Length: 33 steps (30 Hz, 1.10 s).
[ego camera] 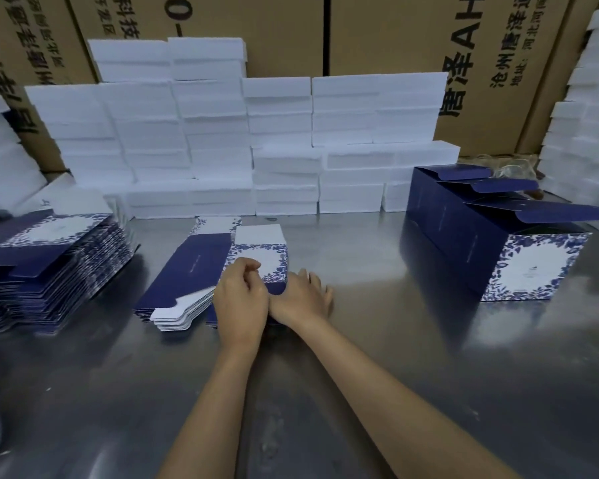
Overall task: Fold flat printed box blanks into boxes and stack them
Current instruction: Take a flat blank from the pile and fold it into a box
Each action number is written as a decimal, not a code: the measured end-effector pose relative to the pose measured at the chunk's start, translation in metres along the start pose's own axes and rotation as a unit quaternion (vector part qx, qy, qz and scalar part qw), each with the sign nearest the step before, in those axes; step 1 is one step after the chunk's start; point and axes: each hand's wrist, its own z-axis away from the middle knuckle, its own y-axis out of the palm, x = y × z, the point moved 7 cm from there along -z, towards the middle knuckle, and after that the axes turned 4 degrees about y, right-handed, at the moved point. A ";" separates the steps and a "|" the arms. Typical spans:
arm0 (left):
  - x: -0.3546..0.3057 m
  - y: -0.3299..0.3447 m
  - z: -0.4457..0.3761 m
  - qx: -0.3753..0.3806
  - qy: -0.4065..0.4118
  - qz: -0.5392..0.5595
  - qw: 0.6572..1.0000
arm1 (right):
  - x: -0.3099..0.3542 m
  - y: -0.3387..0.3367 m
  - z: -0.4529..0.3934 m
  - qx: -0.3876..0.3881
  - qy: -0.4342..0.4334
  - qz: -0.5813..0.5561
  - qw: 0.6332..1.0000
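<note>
- Reaching over my small pile of blanks [201, 271], long axis running away from me.
- Left hand [241, 299] curls on the top blank's near edge; whether it pinches, I cannot tell.
- Right hand [303, 295] lies relaxed, just beside.

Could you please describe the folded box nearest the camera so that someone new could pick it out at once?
Start at the steel table and look to its right side, where a row of dark blue folded boxes runs back toward the white foam blocks. The nearest folded box ends that row. It alone shows a whole white end panel framed with blue flowers, under an open lid flap.
</note>
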 end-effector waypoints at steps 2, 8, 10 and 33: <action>0.005 0.002 0.000 -0.005 -0.020 0.006 1.000 | 0.003 0.004 -0.004 -0.015 0.002 0.018 1.000; 0.004 0.001 -0.001 -0.011 -0.033 0.022 0.999 | -0.001 -0.005 -0.005 -0.093 0.017 -0.079 0.992; 0.001 0.001 0.000 -0.006 -0.021 0.007 1.000 | -0.002 -0.009 -0.002 -0.111 0.022 -0.141 0.983; -0.022 0.045 0.027 0.193 -0.198 0.310 0.910 | -0.118 -0.096 0.023 0.037 0.025 -0.648 0.761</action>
